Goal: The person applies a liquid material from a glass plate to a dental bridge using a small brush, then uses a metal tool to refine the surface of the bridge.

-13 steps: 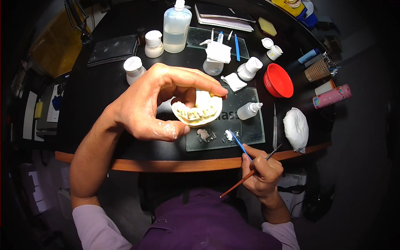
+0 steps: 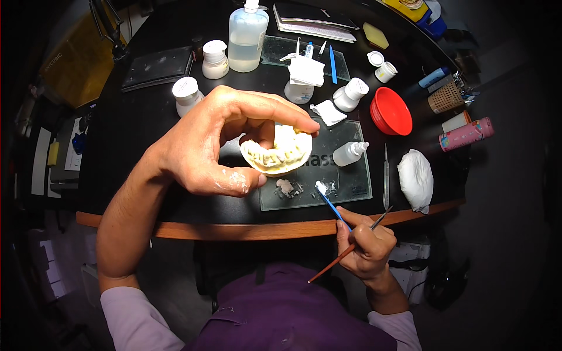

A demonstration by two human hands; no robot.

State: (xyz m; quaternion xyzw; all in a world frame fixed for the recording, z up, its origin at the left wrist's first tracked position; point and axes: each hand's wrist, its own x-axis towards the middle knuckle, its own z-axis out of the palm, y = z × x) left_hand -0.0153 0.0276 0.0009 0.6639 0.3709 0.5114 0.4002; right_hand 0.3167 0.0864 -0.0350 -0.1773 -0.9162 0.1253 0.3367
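My left hand (image 2: pixel 213 146) is closed around the edges of a pale yellow plaster dental model (image 2: pixel 278 158), raised above a glass slab (image 2: pixel 345 202). White residue marks the thumb. In my right hand (image 2: pixel 367 245), at the desk's front edge, a thin blue stick (image 2: pixel 332 207) is pinched, its tip touching a white paste dab (image 2: pixel 321 186) on the slab. Tucked between the same fingers is a brown-handled brush (image 2: pixel 328 267), tilted with its dark tip up and right. A beige paste lump (image 2: pixel 285 186) lies left of the white dab. The model partly hides the slab.
A small dropper bottle (image 2: pixel 350 153) stands on the slab. To the right are a red bowl (image 2: pixel 391 111), a metal instrument (image 2: pixel 386 178) and a white wrapped bundle (image 2: pixel 415 180). Behind are white jars (image 2: pixel 215 61) and a large liquid bottle (image 2: pixel 247 41).
The blue stick's tip has shifted slightly left over the white paste, which looks more spread out. My right hand moved slightly; the left still holds the model in nearly the same place.
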